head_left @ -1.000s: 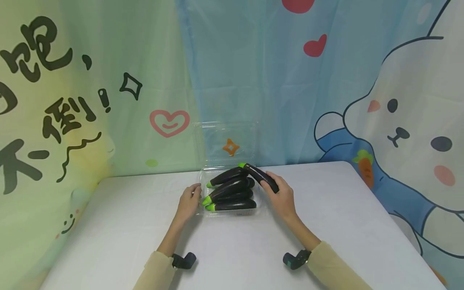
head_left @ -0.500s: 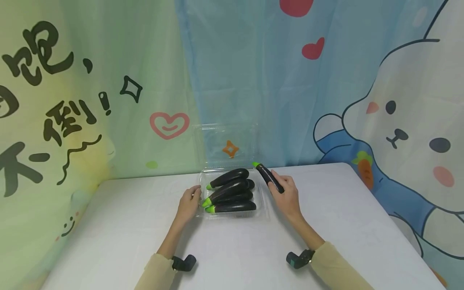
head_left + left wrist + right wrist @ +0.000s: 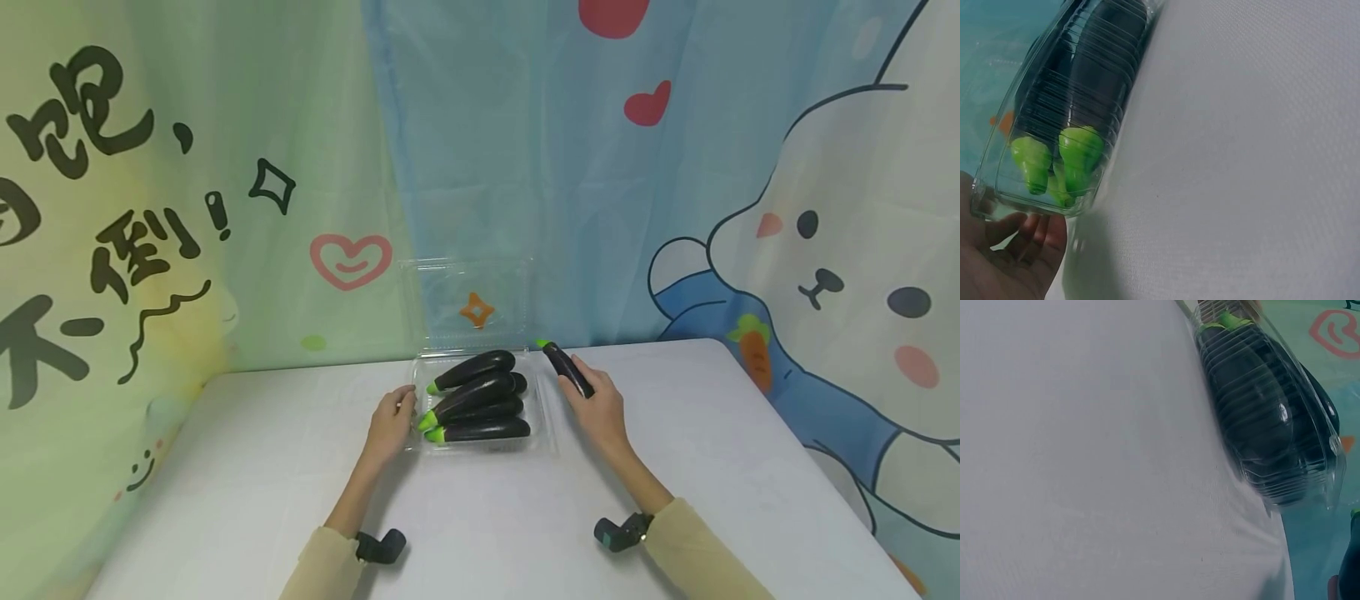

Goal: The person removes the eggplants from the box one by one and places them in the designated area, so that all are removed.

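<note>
– What does the right hand (image 3: 601, 412) have?
– One eggplant (image 3: 566, 367), the grip curled round its thick end, just right of the clear container (image 3: 536, 400).
– Pointing where?
– Green tip (image 3: 542, 343) forward and leftward, long axis diagonal.
– And inside?
– At least four more eggplants (image 3: 474, 398), overlapping, so the exact count is hidden.
– Left hand (image 3: 392, 421)?
– Its grip pinches the container's left edge.

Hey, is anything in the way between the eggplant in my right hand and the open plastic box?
Nothing visible stands between the eggplant in your right hand and the plastic box; its lid stands open at the far side.
</note>
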Action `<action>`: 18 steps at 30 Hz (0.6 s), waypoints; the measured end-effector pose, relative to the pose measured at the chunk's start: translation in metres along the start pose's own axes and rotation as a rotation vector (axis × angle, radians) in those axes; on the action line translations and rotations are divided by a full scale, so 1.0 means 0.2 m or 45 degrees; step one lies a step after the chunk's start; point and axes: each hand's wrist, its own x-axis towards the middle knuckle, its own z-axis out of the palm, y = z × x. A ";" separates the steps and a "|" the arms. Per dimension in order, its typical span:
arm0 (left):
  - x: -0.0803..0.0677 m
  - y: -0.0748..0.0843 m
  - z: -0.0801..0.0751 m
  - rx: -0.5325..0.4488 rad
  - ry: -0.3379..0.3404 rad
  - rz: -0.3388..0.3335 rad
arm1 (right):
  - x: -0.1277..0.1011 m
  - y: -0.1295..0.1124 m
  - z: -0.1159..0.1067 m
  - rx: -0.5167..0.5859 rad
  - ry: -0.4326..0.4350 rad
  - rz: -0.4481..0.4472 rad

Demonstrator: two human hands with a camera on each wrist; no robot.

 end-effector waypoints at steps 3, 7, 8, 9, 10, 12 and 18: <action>0.00 0.00 0.00 0.002 0.005 -0.001 | 0.01 0.02 0.00 -0.006 0.009 0.015; 0.00 0.00 0.00 0.001 0.012 0.009 | 0.02 0.04 0.00 0.016 -0.011 0.055; 0.00 0.00 0.00 -0.001 0.012 0.010 | 0.02 0.05 0.00 0.020 -0.019 0.066; 0.00 0.00 0.00 -0.001 0.011 0.009 | 0.03 0.05 0.00 0.026 -0.027 0.076; 0.00 0.00 0.00 -0.003 0.010 0.010 | 0.03 0.06 0.00 0.026 -0.035 0.084; 0.00 0.00 0.00 -0.001 0.001 0.001 | 0.03 0.06 0.00 0.026 -0.057 0.093; 0.00 0.00 0.00 0.009 -0.019 -0.023 | 0.03 0.05 0.01 0.017 -0.134 0.125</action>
